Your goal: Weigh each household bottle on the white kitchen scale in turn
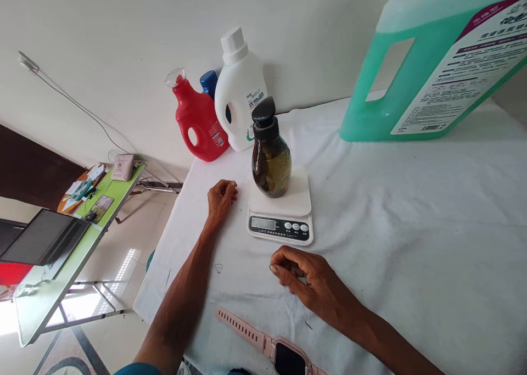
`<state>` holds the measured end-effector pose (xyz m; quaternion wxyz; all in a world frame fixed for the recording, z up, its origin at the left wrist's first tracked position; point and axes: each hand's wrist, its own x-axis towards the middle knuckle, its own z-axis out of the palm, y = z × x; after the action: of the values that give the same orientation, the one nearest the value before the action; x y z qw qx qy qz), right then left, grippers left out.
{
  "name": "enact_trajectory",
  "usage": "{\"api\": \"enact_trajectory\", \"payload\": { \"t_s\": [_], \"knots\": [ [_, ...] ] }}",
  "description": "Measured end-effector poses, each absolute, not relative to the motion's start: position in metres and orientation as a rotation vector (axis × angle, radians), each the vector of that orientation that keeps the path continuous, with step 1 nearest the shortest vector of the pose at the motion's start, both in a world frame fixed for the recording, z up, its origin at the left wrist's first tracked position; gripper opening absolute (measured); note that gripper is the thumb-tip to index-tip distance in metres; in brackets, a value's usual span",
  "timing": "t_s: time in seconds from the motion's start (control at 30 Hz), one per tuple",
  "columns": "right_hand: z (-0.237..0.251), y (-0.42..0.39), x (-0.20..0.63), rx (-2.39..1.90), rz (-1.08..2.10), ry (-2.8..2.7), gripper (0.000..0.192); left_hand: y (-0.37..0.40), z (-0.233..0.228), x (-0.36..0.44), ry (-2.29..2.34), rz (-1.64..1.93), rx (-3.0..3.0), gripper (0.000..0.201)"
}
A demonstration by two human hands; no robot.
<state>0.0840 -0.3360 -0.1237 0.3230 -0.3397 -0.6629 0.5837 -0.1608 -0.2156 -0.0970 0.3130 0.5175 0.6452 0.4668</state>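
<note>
A dark pump bottle (272, 163) with a black pump head stands upright on a white kitchen scale (257, 202). The scale's display (263, 224) faces me, but I cannot make out a reading. To the left of the scale, my left hand (222, 199) rests on the white cloth with its fingers curled in and nothing visible in them. In front of the scale lies my right hand (302, 273), loosely closed, thumb close to the bent forefinger. Nothing shows in it either. Neither hand touches the bottle or the scale.
Against the wall stand a red jug (200, 125), a white detergent bottle (242, 89) and a blue cap (208, 81) behind them. A large green jug (411, 89) is at right. A pink-strapped watch (263, 339) lies nearest me. A green table (123, 188) with a laptop (41, 238) is at left.
</note>
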Motion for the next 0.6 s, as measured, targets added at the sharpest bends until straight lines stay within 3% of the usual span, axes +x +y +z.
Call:
{"api": "enact_trajectory", "payload": {
  "t_s": [0.27,0.5,0.6],
  "knots": [
    [-0.117,-0.335,0.084,-0.910,1.540,-1.724,0.034,-0.224,-0.091,-0.156,1.629,1.327,1.429,0.056],
    [-0.109,-0.335,0.084,-0.947,1.599,-1.705,0.030,-0.236,-0.050,-0.092,1.497,1.400,1.785,0.104],
    [-0.110,-0.335,0.084,-0.948,1.598,-1.702,0.030,-0.230,-0.041,-0.066,1.678,1.303,1.750,0.082]
  ]
}}
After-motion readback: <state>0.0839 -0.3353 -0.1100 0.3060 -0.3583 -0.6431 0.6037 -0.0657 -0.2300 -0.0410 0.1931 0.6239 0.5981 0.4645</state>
